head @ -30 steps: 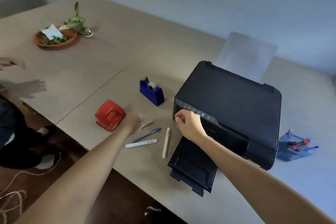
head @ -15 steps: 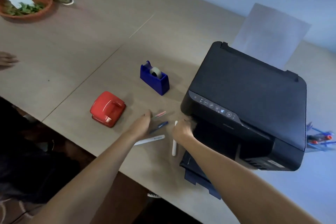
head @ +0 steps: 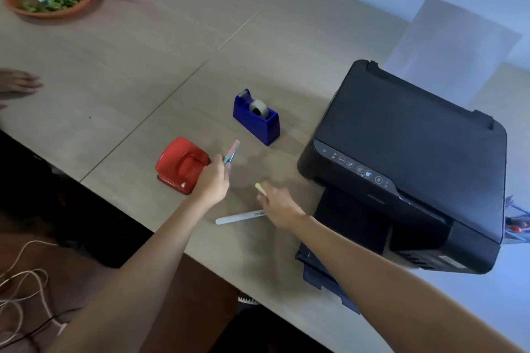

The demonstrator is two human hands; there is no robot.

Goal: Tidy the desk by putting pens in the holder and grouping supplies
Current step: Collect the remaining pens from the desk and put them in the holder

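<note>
Our left hand [head: 213,180] fingers pinch two pens [head: 231,151] above the table [head: 143,66], while our right hand [head: 276,206] fingers close around a white marker [head: 260,188].

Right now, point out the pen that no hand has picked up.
The long white pen, flat on the desk. The left hand holds the coloured pens; the right hand holds another white one.

Dim bluish light, soft shadows, motion blur, curved edges
</note>
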